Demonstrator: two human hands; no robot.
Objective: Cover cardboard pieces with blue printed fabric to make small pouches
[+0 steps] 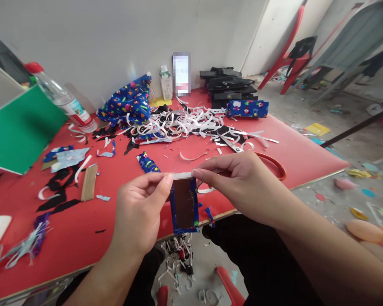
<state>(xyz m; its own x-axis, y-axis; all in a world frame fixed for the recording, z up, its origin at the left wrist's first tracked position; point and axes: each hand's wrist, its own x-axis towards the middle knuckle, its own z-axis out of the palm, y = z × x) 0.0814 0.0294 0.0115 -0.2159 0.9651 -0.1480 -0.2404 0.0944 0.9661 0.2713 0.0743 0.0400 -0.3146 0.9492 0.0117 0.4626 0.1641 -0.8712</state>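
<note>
Both hands pinching card over table edge.
Left hand [140, 208] and right hand [239, 180], close together, thumbs up, gripping white strip [181, 175] atop cloth-edged card [184, 206] above red table [290, 153].

My left hand [140, 212] covers the left edge of the little cardboard panel [184, 206] I'm holding, so I can't see how the blue fabric wraps there. My right hand [239, 180] hides most of the orange ring [276, 163] behind it, plus part of the scissors [231, 144]. The box [181, 73] by the wall is blurred out, label unreadable. The green board [17, 127] runs off the left edge, and both my forearms are cut off at the bottom.
</note>
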